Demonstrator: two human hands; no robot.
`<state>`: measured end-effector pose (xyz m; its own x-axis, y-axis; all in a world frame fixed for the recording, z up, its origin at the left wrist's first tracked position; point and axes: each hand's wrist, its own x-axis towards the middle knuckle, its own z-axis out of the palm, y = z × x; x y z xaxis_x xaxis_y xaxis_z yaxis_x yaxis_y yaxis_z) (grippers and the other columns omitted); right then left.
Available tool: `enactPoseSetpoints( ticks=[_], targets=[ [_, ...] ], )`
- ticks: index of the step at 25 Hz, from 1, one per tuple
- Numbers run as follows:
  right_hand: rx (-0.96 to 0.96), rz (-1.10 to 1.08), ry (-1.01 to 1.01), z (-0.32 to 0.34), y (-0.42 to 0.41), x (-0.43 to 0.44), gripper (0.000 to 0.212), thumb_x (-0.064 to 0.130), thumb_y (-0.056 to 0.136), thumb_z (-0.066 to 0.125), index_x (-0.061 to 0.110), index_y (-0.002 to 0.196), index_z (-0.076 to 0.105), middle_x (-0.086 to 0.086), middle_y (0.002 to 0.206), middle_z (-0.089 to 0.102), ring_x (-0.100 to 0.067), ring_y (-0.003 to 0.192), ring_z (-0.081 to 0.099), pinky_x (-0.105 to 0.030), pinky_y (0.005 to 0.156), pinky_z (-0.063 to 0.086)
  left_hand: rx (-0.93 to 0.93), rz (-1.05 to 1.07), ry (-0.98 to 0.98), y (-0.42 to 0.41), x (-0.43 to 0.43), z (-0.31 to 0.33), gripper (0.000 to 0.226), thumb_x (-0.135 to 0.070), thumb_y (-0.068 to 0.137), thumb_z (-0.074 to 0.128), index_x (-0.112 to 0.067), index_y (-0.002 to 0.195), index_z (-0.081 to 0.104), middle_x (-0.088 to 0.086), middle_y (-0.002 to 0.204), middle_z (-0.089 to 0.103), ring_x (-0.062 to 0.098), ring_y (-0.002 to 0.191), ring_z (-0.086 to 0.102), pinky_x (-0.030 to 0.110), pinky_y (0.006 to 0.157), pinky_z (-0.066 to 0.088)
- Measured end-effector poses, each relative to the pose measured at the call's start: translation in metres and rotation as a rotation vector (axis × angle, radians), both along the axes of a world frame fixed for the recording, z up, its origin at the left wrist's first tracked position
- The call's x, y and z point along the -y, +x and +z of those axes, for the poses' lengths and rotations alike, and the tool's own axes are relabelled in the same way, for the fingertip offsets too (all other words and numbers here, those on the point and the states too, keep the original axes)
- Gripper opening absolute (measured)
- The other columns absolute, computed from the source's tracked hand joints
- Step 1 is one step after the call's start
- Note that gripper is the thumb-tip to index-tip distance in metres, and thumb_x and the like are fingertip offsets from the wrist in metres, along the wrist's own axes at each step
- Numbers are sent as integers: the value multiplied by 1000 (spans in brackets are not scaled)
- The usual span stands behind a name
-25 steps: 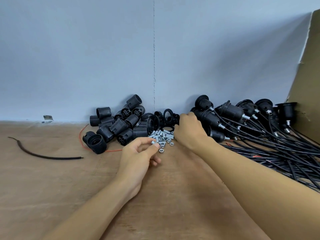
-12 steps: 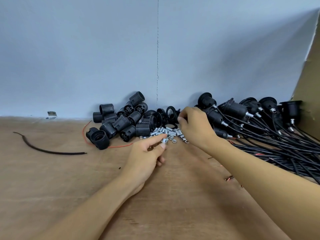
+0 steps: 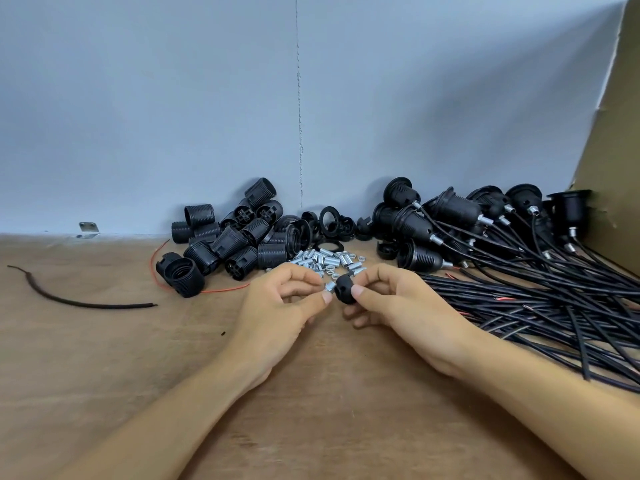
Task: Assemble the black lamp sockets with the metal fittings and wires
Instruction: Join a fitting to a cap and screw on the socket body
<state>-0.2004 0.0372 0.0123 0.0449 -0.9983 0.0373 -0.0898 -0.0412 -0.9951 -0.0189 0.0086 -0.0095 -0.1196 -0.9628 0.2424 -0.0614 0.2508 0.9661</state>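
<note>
Above a wooden bench (image 3: pixel 104 358), near heaped black sockets (image 3: pixel 235 244), the right hand (image 3: pixel 398 306) has its grip pinching a socket cap (image 3: pixel 344 289) and the left hand (image 3: pixel 277 306) pinches a small metal fitting (image 3: pixel 329 287) against it; tilted entry could cross-thread or drop it.

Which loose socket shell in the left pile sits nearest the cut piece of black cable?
The socket shell at the pile's front-left corner, its threaded mouth facing the camera, beside the thin red wire; the rest lie behind it, nearer the wall.
</note>
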Motion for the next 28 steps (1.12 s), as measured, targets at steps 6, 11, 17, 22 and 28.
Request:
enactPoseSetpoints(
  ticks=[6, 11, 17, 22, 28],
  targets=[
    [174, 15, 10, 0, 0, -1, 27, 0, 98, 56, 5, 124, 52, -14, 101, 70, -26, 86, 71, -33, 81, 60, 60, 23, -62, 1, -1, 1, 30, -12, 81, 82, -41, 88, 79, -13, 81, 76, -7, 62, 61, 11, 58, 46],
    [128, 100, -8, -1, -4, -2, 30, 2, 99, 56, 11, 128, 58, -18, 114, 68, -33, 99, 72, -34, 87, 58, 107, 45, -65, 1, -1, -1, 25, -15, 84, 80, -39, 90, 81, -16, 81, 76, -7, 61, 59, 17, 65, 44],
    [39, 104, -103, -5, -6, -1, 31, 1, 97, 58, 14, 125, 61, -13, 117, 69, -30, 97, 73, -34, 88, 59, 119, 58, -79, 1, -1, -3, 19, -11, 83, 82, -29, 83, 79, -11, 77, 77, -7, 58, 60, 10, 57, 45],
    [-59, 90, -188, -3, -6, -3, 31, 1, 97, 59, 17, 123, 62, -10, 112, 72, -30, 96, 72, -33, 87, 59, 98, 31, -77, 0, -3, -1, 17, -11, 84, 81, -27, 77, 80, -10, 68, 74, -4, 52, 58, 10, 52, 43],
    [-61, 91, -160, -3, -7, -3, 30, 9, 97, 61, 15, 127, 62, -11, 105, 73, -24, 84, 72, -29, 79, 59, 64, -8, -55, 3, -3, 0, 21, -7, 83, 81, -28, 81, 80, -5, 72, 76, -1, 54, 58, 13, 53, 45]
  ],
)
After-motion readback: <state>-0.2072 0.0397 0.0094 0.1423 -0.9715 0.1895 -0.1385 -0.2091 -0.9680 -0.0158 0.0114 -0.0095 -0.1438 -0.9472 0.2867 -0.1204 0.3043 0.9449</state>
